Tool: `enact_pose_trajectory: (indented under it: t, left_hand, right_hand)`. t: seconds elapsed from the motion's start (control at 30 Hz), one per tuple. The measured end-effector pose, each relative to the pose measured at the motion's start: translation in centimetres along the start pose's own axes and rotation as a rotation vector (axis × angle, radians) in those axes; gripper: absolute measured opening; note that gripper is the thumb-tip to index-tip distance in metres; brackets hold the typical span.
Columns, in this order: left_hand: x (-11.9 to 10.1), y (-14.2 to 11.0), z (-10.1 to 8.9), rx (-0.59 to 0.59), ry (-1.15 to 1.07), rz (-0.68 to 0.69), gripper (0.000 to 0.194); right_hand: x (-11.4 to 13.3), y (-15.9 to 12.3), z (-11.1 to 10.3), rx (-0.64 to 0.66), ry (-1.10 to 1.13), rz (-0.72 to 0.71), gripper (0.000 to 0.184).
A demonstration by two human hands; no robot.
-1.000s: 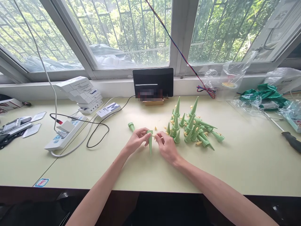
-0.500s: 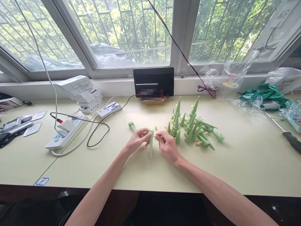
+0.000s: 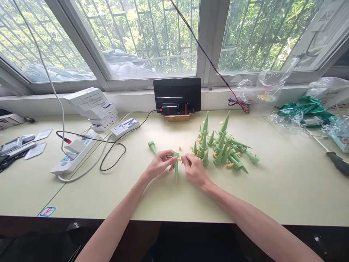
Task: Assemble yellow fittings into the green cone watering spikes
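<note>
My left hand (image 3: 160,164) is closed around the top of a green watering spike (image 3: 176,174), whose tip points down toward me. Against the spike's side, just below its cap, my right hand (image 3: 195,171) pinches a small yellow valve (image 3: 180,159), mostly covered by the fingers. Behind the hands lies a loose yellow valve (image 3: 180,148). Another green spike (image 3: 152,146) rests beyond my left hand. To the right of my right hand is a group of green spikes with yellow valves (image 3: 204,142), several standing tip up and others lying down.
A phone (image 3: 174,109) leans on a dark tablet (image 3: 177,89) at the back. On the left are a power strip (image 3: 61,166), cables and stacked white boxes (image 3: 91,103). A screwdriver (image 3: 337,162) and plastic bags (image 3: 308,111) lie on the right.
The spike in my left hand has shifted slightly right and turned a little. My right hand still pinches the valve at its side. The view has moved slightly.
</note>
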State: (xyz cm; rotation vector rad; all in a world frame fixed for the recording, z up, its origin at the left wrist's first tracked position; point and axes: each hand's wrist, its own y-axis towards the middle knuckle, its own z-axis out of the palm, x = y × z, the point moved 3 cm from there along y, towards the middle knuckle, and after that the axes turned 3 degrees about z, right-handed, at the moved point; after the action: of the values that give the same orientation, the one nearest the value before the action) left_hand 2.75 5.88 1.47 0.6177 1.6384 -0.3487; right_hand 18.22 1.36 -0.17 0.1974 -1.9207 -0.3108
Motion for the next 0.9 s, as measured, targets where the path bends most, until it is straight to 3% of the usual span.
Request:
enact_pose_trajectory:
  t: [0.67, 0.9]
  left_hand:
    - [-0.76, 0.13, 0.73, 0.001, 0.015, 0.023, 0.028]
    - [0.02, 0.13, -0.07, -0.064, -0.049, 0.004, 0.03]
  right_hand:
    - [-0.1, 0.06, 0.43, 0.016, 0.001, 0.103, 0.044]
    - [0.4, -0.01, 0.02, 0.009, 0.087, 0.063, 0.032]
